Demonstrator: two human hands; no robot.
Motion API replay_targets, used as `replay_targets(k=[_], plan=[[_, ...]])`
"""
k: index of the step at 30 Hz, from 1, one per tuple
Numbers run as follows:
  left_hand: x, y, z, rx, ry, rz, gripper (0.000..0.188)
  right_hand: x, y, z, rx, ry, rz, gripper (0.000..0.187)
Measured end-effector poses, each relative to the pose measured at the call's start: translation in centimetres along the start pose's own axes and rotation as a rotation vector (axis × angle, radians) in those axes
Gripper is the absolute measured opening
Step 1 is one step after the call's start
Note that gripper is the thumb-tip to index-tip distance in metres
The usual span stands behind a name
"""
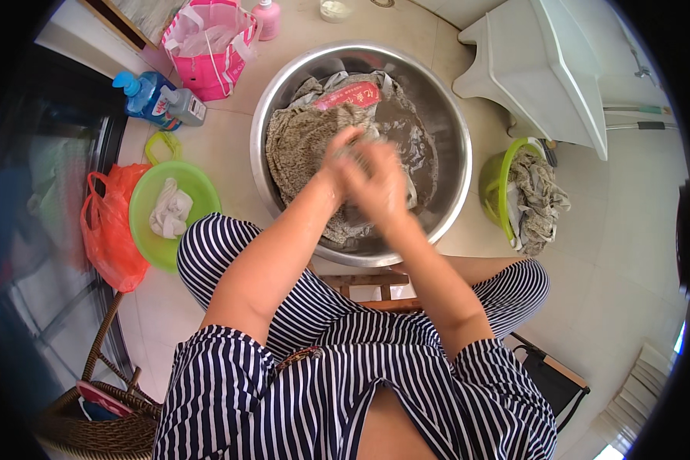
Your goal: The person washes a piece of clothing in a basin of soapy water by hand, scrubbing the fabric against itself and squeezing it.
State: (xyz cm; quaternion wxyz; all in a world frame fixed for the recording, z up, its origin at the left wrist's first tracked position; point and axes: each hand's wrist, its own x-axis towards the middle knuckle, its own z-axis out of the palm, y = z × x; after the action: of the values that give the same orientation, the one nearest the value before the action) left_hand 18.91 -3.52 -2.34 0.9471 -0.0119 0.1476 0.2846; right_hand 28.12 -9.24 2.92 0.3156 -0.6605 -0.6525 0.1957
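A wide steel basin (454,192) stands on the floor in front of me, with a wet brown-and-white patterned cloth (299,146) heaped in its left part. Cloudy brownish water (414,142) shows on the right. Over the cloth, near the basin's middle, my left hand (343,165) and my right hand (377,180) come together, overlapping. Motion smears their fingers, so their grip does not show. A bunched fold of the cloth rises just beyond them. Flat on the cloth at the far side lies a red printed piece (349,96).
At left stand a green basin (142,230) with a white cloth (171,208), a red plastic bag (111,230), a blue bottle (149,100) and a pink bag (216,65). To the right are a green bucket (495,188) with patterned cloth (535,195) and a white stand (540,69).
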Motion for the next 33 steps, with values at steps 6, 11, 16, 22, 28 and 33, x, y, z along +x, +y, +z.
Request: replay_targets(k=[6,11,16,22,28,33], plan=[[1.7,-4.3,0.7,0.125,0.415,0.013,0.031,2.0,6.2,-0.8,0.005,0.150,0.333,0.022],[-0.8,-2.1,4.5,0.208,0.547,-0.021,0.034,-0.8,1.1,0.2,-0.026,0.266,0.014,0.021],[1.7,-3.3,-3.8,0.183,0.077,0.028,0.024,-2.2,1.4,0.9,0.005,0.213,0.094,0.023],[1.7,-1.5,7.0,0.535,0.267,0.445,0.011,-4.0,12.2,-7.9,0.335,0.118,0.309,0.039],[-0.1,2.7,3.9,0.083,0.261,0.468,0.020,-3.6,6.2,-10.9,-0.177,-0.184,0.069,0.052],[1.9,-4.2,0.0,0.033,0.523,0.310,0.047,0.7,8.4,-7.0,0.164,0.525,-0.075,0.045]])
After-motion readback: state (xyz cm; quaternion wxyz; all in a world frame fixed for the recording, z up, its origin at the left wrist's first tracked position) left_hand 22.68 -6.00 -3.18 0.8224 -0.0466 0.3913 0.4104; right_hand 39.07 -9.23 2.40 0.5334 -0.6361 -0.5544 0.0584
